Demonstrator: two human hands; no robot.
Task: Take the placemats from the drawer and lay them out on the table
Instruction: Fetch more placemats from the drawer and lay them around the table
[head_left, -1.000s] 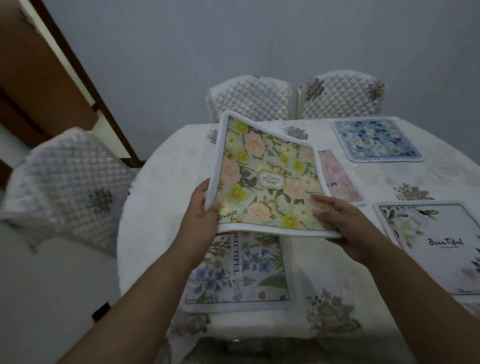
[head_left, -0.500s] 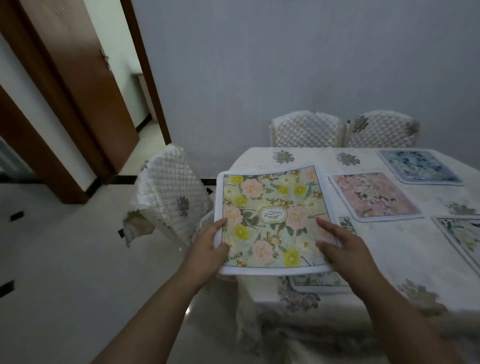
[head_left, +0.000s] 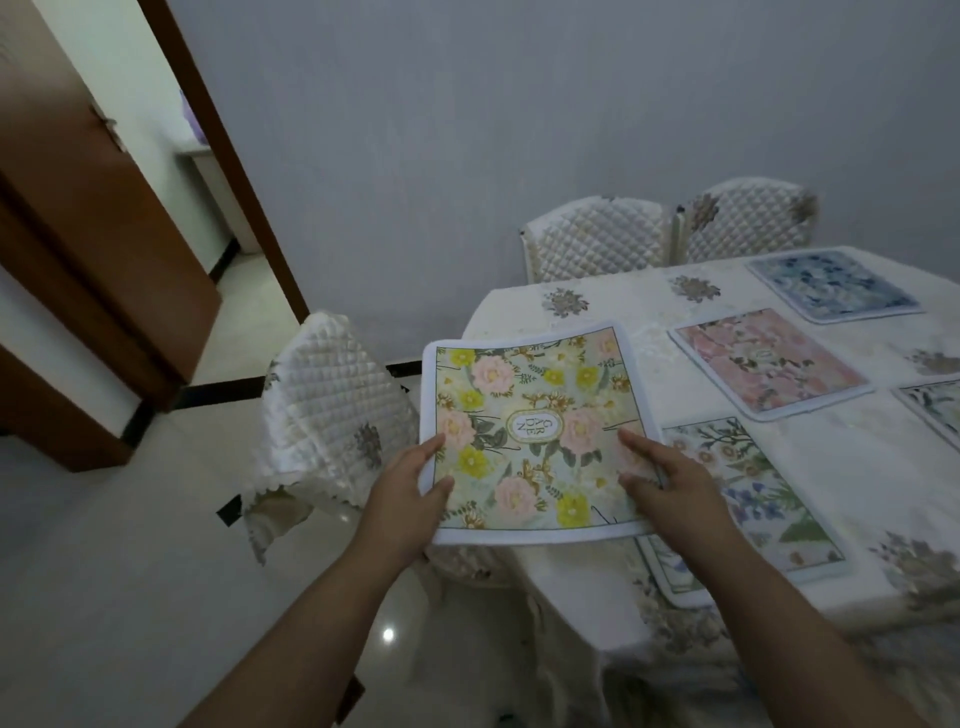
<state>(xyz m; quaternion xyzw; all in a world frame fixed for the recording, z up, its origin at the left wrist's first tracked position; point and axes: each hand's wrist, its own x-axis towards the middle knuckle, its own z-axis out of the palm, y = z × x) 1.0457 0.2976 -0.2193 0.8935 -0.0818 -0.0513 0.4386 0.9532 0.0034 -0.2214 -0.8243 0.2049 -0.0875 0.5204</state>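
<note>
Pale floor and a quilted chair (head_left: 332, 415) have swung into your view — you've turned left along the table (head_left: 857, 493). Your left hand (head_left: 402, 499) and right hand (head_left: 662, 486) pinch the yellow-flowered placemat (head_left: 530, 431), seemingly airborne over the table's left edge, four mats laid beyond.

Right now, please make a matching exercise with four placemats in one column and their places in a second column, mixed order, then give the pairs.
Column 1
1. yellow and pink placemat
2. blue placemat
3. pink placemat
4. purple-flower placemat

Column 2
A. flat, nearest the table's front edge
B. farthest on the table
C. held in both hands
D. flat, in the middle of the table

Pairs: 1-C, 2-B, 3-D, 4-A
</note>
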